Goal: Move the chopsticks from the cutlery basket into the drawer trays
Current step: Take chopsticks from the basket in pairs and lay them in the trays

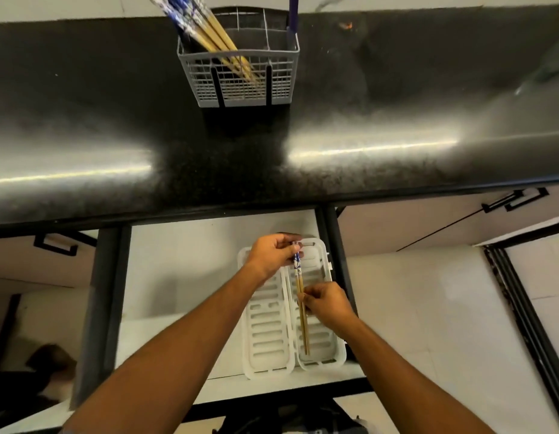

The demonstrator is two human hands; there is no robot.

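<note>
We see the fingers of the left hand curled and pinched on the blue-and-white patterned end of a pair of chopsticks, at the far end of the right tray. The fingers of the right hand are pressed together on the same pair further down, at the bare bamboo part, thumb and fingertips closing on the shafts from the right. Between the two grips the pair runs lengthwise along the tray, patterned end away from us, and the plain tips reach past the right hand toward the tray's near end, lying close over its slotted floor; we cannot tell whether they touch it.

Just to the left sits the left tray, white and slotted like the other, its side touching the right tray. Both trays lie in the right part of the open drawer, whose pale floor is bare on the left side. Both forearms reach in from the near edge.

Above the drawer runs the dark, glossy table. On it, well apart from the hands, stands the grey cutlery basket, with a bundle of remaining chopsticks leaning to the left out of it, patterned ends upward. A dark blue handle rises at the basket's right corner.
</note>
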